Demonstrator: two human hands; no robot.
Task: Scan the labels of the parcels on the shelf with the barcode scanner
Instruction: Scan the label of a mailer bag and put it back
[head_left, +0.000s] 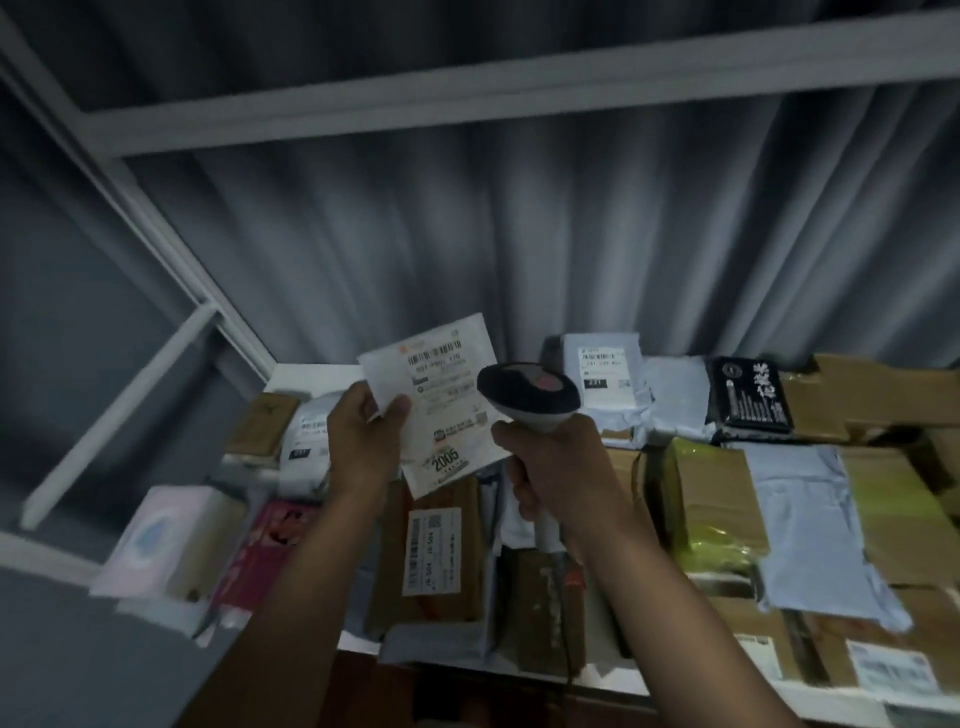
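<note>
At centre frame the left hand (363, 431) holds up a flat white parcel (441, 400), thumb on its label face and fingers curled behind its left edge, label tilted toward the camera. Just right of it the right hand (550, 467) has its fingers wrapped round the handle of the barcode scanner (527, 397), whose dark head sits close beside the parcel's right edge. Below and across the lower right of the frame the shelf (311, 371) carries more parcels: a brown box with a white label (434, 551), a grey mailer (810, 525), a black packet (750, 397)
</note>
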